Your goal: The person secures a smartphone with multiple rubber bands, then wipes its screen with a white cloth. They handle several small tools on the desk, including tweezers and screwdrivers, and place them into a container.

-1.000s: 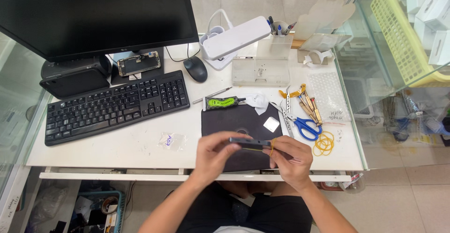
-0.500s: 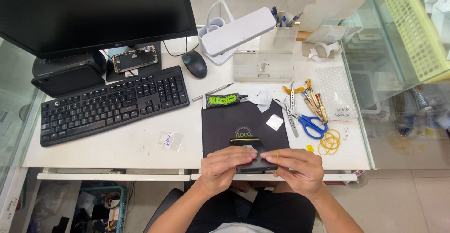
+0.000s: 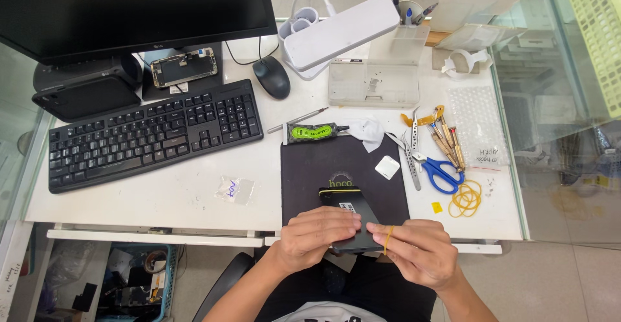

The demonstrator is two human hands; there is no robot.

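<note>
Black phone, flat, hard and smooth, at the near edge of the surface, on the dark mat. Held down by left hand, fingers curled over its edge. Right hand pinching a stretchy yellow rubber band. Likely light, slippery, easy to crack; best gripped by the long sides.

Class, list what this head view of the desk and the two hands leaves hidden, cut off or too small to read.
- Phone, head view: its near end is covered by the left hand and right hand.
- Rubber band on a right finger: mostly hidden behind that finger.
- Monitor: cut off by the top edge.
- Small clear bag: contents too small to tell.
- Yellow basket: cut off by the right edge.
</note>
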